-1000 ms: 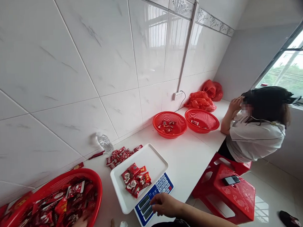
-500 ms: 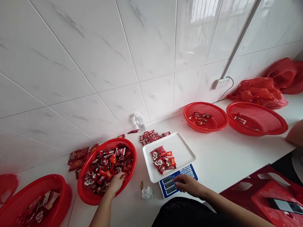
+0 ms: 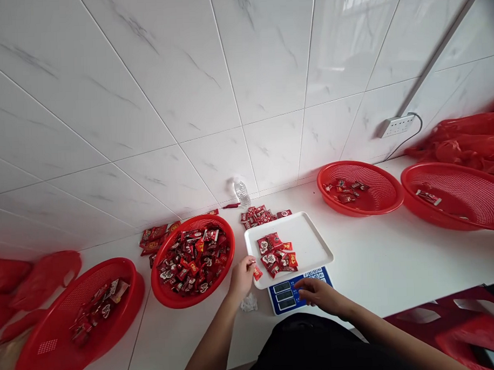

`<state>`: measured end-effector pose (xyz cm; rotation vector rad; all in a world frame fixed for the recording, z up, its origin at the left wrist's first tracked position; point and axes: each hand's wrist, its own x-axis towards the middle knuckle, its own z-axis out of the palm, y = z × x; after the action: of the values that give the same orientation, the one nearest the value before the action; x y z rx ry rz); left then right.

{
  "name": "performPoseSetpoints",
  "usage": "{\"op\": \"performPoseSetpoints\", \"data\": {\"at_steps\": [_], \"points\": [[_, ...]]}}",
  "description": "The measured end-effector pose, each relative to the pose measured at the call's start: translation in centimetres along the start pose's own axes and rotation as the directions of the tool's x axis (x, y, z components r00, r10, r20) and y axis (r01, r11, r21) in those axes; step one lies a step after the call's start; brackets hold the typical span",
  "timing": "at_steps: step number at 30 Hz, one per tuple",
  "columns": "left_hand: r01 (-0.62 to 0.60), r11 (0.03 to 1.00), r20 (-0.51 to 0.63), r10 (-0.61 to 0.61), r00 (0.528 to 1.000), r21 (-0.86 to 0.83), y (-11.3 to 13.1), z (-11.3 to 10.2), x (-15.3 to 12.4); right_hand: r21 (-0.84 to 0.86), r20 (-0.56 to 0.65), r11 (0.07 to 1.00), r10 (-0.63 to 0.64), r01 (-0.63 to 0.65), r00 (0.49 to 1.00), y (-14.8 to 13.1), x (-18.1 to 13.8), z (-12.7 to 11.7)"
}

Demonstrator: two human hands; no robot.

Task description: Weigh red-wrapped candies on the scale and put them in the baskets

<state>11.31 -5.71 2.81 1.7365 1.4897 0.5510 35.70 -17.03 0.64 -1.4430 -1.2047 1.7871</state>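
Observation:
My left hand [image 3: 240, 279] is closed at the left edge of the white tray [image 3: 309, 245], pinching a small red packet [image 3: 257, 272]. Several red and dark red snack packets [image 3: 277, 257] lie in a loose heap on the tray's left half. The tray sits on a blue digital scale [image 3: 276, 305] with several display windows and a keypad. Over the scale hovers my right hand [image 3: 321, 297], fingers loosely bent and apart, holding nothing. Left of the tray, a red basket [image 3: 161, 290] is filled with similar packets.
Another red basket [image 3: 126, 319] with some packets stands far left. Two red baskets [image 3: 361, 209] [image 3: 434, 221] stand to the right. Behind the tray are loose packets [image 3: 256, 216] and a clear plastic bottle [image 3: 242, 193]. Crumpled white tissue [image 3: 249, 303] lies by my left wrist.
My left hand has moved right, out of the full basket to the tray's left edge, now with a small red packet. My right hand stays over the scale. The view has turned left.

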Motion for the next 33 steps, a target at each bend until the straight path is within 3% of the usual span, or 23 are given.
{"op": "performPoseSetpoints", "data": {"at_steps": [3, 7, 11, 16, 23, 33], "points": [[-0.05, 0.994, 0.028, 0.048, 0.998, 0.094, 0.2, 1.3, 0.3, 0.012, 0.008, 1.0, 0.003, -0.003, 1.0, 0.2, -0.2, -0.4], [-0.194, 0.95, -0.007, 0.202, 0.979, 0.244, 0.1, 2.5, 0.3, 0.032, -0.002, 0.999, 0.007, -0.007, 1.0, 0.5, -0.3, -0.5], [-0.276, 0.899, 0.099, 0.258, 0.961, 0.339, 0.2, 3.7, -0.1, 0.043, -0.015, 0.999, 0.021, -0.02, 1.0, 0.9, -0.4, -0.3], [-0.25, 0.891, 0.172, 0.198, 0.965, 0.378, 0.2, 4.6, -0.5, 0.033, -0.026, 0.999, 0.016, -0.015, 1.0, 1.2, -0.4, -0.3], [-0.278, 0.902, 0.144, 0.243, 0.959, 0.329, 0.2, 4.3, -0.9, 0.023, -0.024, 0.999, 0.033, -0.032, 0.999, 0.9, -0.5, 0.1], [-0.178, 0.928, 0.106, 0.151, 0.983, 0.328, -0.8, 4.3, -1.1, 0.035, -0.024, 0.999, 0.027, -0.027, 0.999, 0.3, -0.8, 0.5]]}}
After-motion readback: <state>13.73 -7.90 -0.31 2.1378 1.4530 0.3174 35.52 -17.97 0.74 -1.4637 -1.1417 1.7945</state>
